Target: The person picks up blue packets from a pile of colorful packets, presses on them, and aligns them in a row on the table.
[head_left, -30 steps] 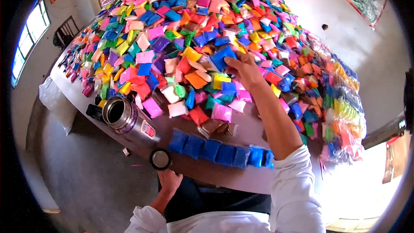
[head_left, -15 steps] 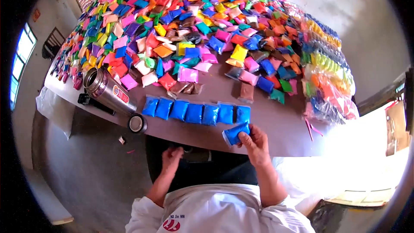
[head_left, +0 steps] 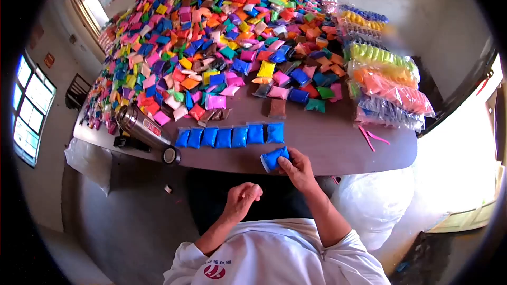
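My right hand (head_left: pixel 299 171) grips a small blue packet (head_left: pixel 273 160) at its right end, thumb on top, just above the table's front edge. Behind it, several matching blue packets (head_left: pixel 224 137) lie side by side in a row on the brown table (head_left: pixel 327 150). My left hand (head_left: pixel 244 198) is over my lap, below the table edge, its fingers curled in with nothing visible in them. A brown packet (head_left: pixel 277 108) lies alone behind the right end of the row.
A large heap of colourful packets (head_left: pixel 174 47) covers the table's far side. Clear bags of coloured items (head_left: pixel 388 76) are stacked at right, near pink strips (head_left: pixel 369 138). A steel flask (head_left: pixel 142 128) and its round lid (head_left: pixel 170 155) are at left. A white plastic bag (head_left: pixel 372 200) stands below right.
My left hand has risen and moved right, closer to my right hand. The right hand still holds the blue packet. The camera view has shifted, showing more of the room at left.
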Motion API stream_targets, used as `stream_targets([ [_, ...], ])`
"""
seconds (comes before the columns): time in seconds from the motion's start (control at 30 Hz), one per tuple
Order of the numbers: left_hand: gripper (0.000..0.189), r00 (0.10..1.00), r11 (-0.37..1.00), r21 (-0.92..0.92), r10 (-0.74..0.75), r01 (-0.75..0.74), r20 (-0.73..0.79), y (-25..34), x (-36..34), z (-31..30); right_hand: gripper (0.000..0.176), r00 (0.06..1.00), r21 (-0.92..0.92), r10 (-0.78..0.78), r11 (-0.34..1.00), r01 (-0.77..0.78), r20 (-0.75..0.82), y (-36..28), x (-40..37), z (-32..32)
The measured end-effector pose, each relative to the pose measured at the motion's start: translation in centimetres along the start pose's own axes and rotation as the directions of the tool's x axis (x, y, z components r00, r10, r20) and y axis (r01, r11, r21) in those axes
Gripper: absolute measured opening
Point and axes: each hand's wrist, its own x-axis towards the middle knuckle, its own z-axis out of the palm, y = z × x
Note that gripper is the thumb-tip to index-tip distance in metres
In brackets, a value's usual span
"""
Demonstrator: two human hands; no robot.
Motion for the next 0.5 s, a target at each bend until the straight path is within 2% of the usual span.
stream_targets([
  [0.03,0.034,0.999,0.999,0.031,0.042,-0.043,0.034,0.1,0.3,0.3,0.025,0.998,0.094,0.055,0.994,-0.059,0.038,-0.2,-0.1,-0.4],
  [0.07,0.034,0.999,0.992,0.123,0.02,-0.026,0.046,0.1,0.6,0.4,0.025,0.991,0.185,0.108,0.975,-0.121,0.081,-0.3,-0.2,-0.7],
  [0.1,0.034,0.998,0.977,0.214,-0.005,-0.007,0.058,0.7,1.0,0.6,0.025,0.992,0.203,0.101,0.973,-0.114,0.073,-0.2,-0.4,-1.0],
  [0.13,0.034,0.998,0.973,0.23,-0.013,-0.003,0.066,1.2,1.2,0.7,0.024,0.991,0.213,0.072,0.972,-0.096,0.116,0.2,-0.8,-1.4],
  [0.2,0.037,0.986,0.873,0.466,0.095,-0.147,0.134,2.4,1.8,1.1,0.023,0.987,0.261,0.069,0.96,-0.106,0.148,0.2,-2.2,-1.0],
  [0.23,0.037,0.988,0.874,0.468,0.074,-0.129,0.135,2.6,2.0,1.4,0.025,0.981,0.281,0.09,0.95,-0.136,0.172,0.9,-3.1,-1.0],
  [0.3,0.038,0.938,0.787,0.514,0.318,-0.341,0.135,2.6,2.4,2.1,0.026,0.987,0.308,0.128,0.939,-0.153,0.099,1.5,-5.1,-0.1],
  [0.43,0.042,0.986,0.881,0.445,0.133,-0.163,0.098,2.4,1.7,3.2,0.025,0.99,0.34,0.12,0.93,-0.14,0.08,1.5,-6.3,-0.7],
  [0.5,0.041,0.982,0.868,0.464,0.125,-0.179,0.145,2.2,1.8,3.5,0.023,0.983,0.309,0.168,0.934,-0.181,0.067,0.8,-6.4,-1.3],
])
